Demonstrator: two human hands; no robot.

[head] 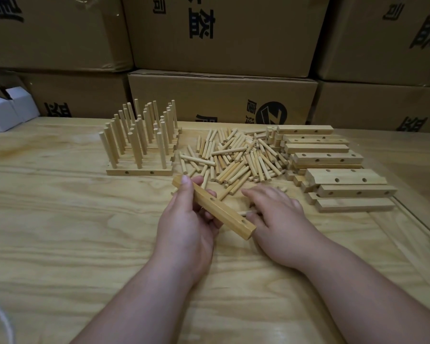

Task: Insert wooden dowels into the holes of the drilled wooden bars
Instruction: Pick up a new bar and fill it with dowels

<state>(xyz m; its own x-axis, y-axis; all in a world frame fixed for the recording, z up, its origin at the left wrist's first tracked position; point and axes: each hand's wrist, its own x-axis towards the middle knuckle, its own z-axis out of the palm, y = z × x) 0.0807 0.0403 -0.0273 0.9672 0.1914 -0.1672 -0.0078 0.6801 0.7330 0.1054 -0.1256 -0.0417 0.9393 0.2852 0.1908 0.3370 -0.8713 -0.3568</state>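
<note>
The left hand [184, 214] grips a drilled wooden bar [216, 207], fingers and thumb curled round its far half, holding it tilted above the surface [60, 232] with the holed face turned up; two empty holes show on it, one near the middle and one near the close end. The right hand [273, 209] lies just beside the bar's near end, palm down, its fingers bent over a single dowel [243, 213] that sits on the surface at the edge of the loose dowel pile [233, 157]. Whether the fingers have actually closed on that dowel or only rest on it, I cannot tell (the fingertips hide the contact).

The step in hand looks like fetching a dowel for a fresh bar: none of this bar's visible holes is filled yet. Next, the right hand would need to pinch the dowel near one end, lift it, turn it upright and line its tip with a hole, while the left hand keeps the bar steady and the holed face up; a straight push should seat it.

Behind the pile to the left stand the finished bars [139, 167], their dowels upright in rows. To the right lies the stack of undrilled-looking and drilled blanks [333, 157], waiting, well apart from the hands.
</note>
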